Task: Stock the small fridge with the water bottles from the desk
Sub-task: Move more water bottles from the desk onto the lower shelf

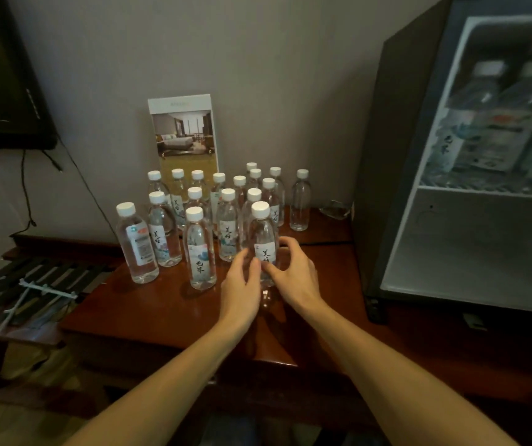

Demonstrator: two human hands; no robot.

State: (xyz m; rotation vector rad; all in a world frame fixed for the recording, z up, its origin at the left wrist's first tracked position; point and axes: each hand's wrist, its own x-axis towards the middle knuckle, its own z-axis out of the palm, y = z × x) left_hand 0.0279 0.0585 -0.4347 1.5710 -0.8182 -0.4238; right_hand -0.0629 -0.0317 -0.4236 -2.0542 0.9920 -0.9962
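Observation:
Several clear water bottles (199, 249) with white caps and labels stand clustered on the red-brown desk (161, 317). The front bottle (263, 233) sits between my two hands. My right hand (295, 272) curls round its right side, thumb on the label. My left hand (242, 281) touches its lower left side with curled fingers. The small fridge (470, 252) stands open at the right. Two bottles (483, 123) show, blurred, on its upper shelf; the lower compartment looks bare.
A picture card (184, 133) leans on the wall behind the bottles. One bottle (300, 201) stands apart near the fridge's dark side (383, 188). A slatted rack (23, 294) lies lower left, and a black TV (1, 91) with cables hangs upper left.

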